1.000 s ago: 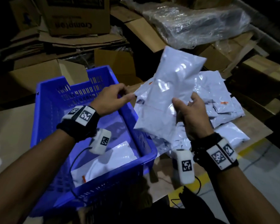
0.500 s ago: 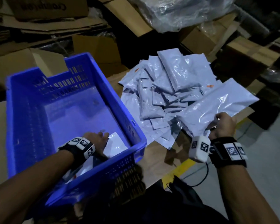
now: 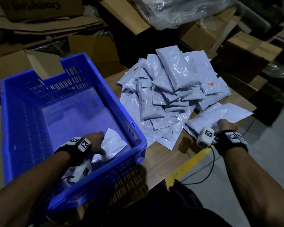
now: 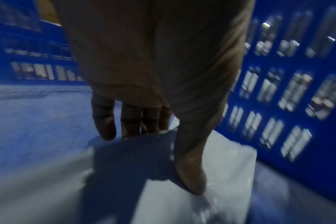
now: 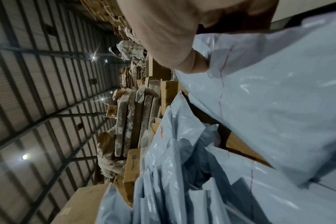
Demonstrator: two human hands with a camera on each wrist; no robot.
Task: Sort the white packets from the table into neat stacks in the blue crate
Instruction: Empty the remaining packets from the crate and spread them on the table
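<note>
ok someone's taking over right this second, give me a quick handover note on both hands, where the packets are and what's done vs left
Left hand: inside the blue crate, straight fingers resting on the white packets in its near right corner.
Right hand: out past the near right side of the pile, gripping one large packet by its near end.
Pile of packets: loose and overlapping on the table, right of the crate.
Done: only a few packets are in the crate, one low stack begun; most of the floor is bare.
Left: bring the held packet over, then stack the rest of the pile neatly.
</note>
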